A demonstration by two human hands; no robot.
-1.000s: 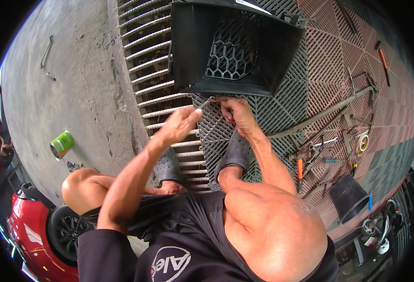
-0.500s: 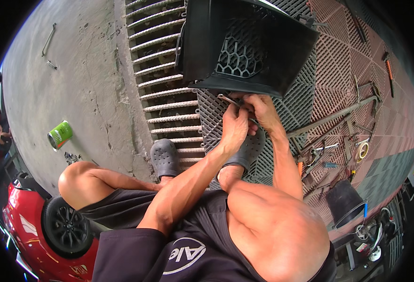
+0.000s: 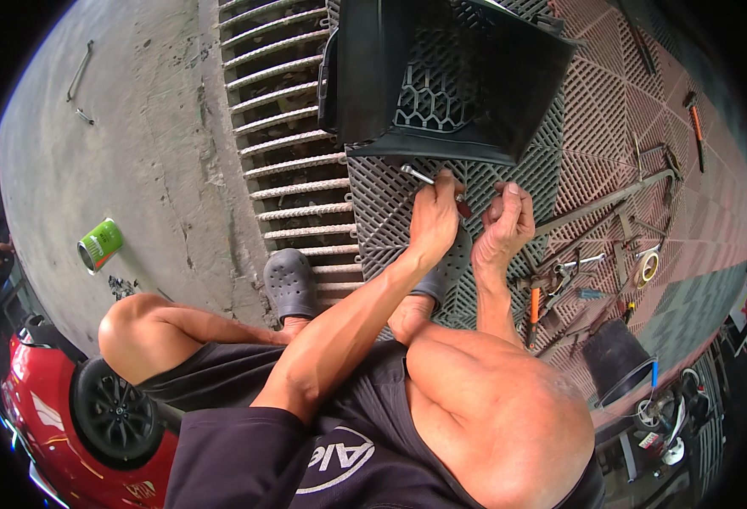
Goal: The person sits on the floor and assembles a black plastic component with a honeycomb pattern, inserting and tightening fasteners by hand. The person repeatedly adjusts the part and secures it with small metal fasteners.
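Chrome showed at the fingers of the left hand point(image 3: 435, 216), which was closed around a chrome wrench point(image 3: 418, 175), its head poking out just short of the near edge of a black plastic panel point(image 3: 372, 81). The right hand point(image 3: 501, 227) hung beside it with fingers curled and thumb close to the forefinger; whether it pinched anything small, I couldn't tell. Half a second earlier the two hands had met at the tool; now a gap lay between them, so the wrench seemed to be in the left hand's keeping alone, and neither hand touched the panel.

That panel, with its honeycomb mesh point(image 3: 429, 112), lay partly over ribbed floor tiles point(image 3: 382, 212) and beside a steel-bar drain grate point(image 3: 299, 188). Under the hands were the person's grey clogs point(image 3: 289, 284). To the right, more tools were strewn around a roll of tape point(image 3: 648, 268), an orange-handled hammer point(image 3: 696, 136) farther off, and a black bucket point(image 3: 615, 356) nearer the person. Leftward, a green can point(image 3: 100, 246) lay on the concrete, and a red car point(image 3: 47, 382) stood beyond.
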